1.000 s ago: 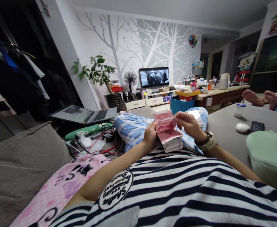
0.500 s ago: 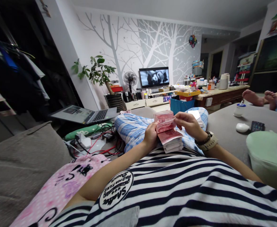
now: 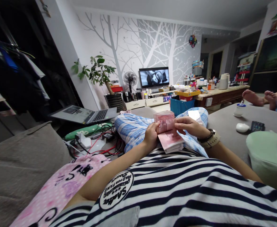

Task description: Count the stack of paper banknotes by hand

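A thick wad of red banknotes (image 3: 165,122) is bent over in my left hand (image 3: 150,136), whose thumb presses on its left side. The lower part of the wad fans toward my belly, with pale note edges showing at its bottom. At the wad's right edge, my right hand (image 3: 190,126) has its fingers bent in and closed on the edge of the notes; the fingertips are partly hidden. A white flat object (image 3: 195,116), perhaps a phone or card, lies on my right leg behind that hand.
An open laptop (image 3: 86,115) and tangled cables (image 3: 105,142) lie to my left. On the sofa at right are a white mouse (image 3: 242,127), a dark remote (image 3: 257,126), a lidded cup (image 3: 239,110) and a green neck pillow (image 3: 263,151). Another person's feet (image 3: 254,96) rest beyond.
The note raised between my right fingers has come down, and the wad's lower part now lies flatter. My right hand has shifted slightly down and right.
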A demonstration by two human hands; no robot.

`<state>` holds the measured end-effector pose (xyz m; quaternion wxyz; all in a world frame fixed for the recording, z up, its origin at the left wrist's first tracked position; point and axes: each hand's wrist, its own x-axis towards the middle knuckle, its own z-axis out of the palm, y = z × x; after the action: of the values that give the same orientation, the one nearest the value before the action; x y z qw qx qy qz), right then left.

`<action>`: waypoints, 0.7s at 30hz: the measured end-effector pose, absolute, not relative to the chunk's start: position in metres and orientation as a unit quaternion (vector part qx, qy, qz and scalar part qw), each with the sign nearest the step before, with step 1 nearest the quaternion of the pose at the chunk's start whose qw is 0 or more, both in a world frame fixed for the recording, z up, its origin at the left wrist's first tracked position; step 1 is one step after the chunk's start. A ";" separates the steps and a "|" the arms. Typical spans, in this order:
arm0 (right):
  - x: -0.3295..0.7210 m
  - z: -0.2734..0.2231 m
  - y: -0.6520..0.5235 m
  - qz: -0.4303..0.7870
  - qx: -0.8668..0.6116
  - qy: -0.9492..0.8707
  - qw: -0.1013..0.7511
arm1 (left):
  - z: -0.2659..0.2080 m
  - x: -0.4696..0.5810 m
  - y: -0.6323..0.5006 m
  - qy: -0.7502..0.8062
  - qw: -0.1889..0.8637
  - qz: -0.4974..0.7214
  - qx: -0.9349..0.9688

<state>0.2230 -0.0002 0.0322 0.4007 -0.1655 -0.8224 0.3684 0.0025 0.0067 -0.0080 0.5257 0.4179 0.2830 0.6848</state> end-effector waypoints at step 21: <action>0.204 0.022 0.008 0.278 -0.236 -0.722 0.588 | -0.018 -0.003 0.021 0.242 0.565 0.658 0.435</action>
<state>0.2037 0.0079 0.0220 0.5880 -0.2364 -0.7218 0.2783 -0.0028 0.0206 -0.0180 0.5654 0.4351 0.2420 0.6576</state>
